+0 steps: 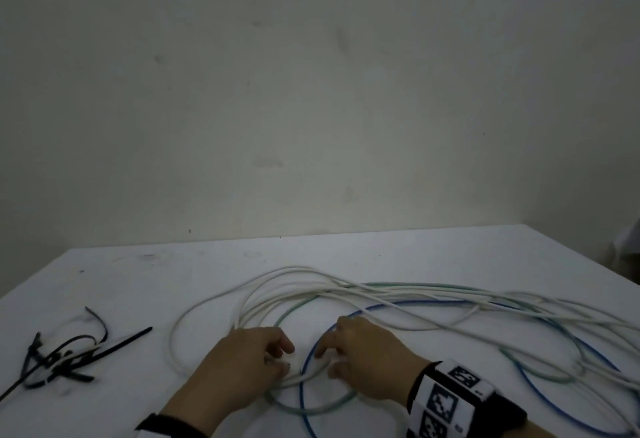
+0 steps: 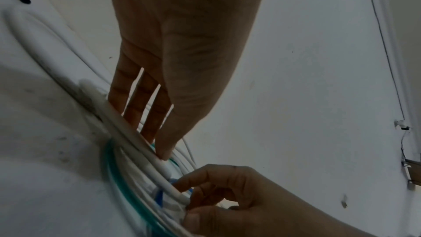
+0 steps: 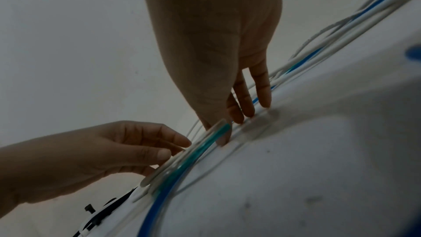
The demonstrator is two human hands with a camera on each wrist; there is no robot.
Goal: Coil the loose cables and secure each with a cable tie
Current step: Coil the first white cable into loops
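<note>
Both hands, left hand (image 1: 242,365) and right hand (image 1: 363,358), down on tangled white cable (image 1: 294,281), blue cable (image 1: 450,303), green cable (image 1: 311,409); black cable ties (image 1: 65,356) near left on table (image 1: 138,278).

Smooth plastic-sheathed cables (image 1: 381,295), white, green, blue; matt black plastic ties (image 1: 65,358); scuffed matt white table (image 1: 138,281).
</note>
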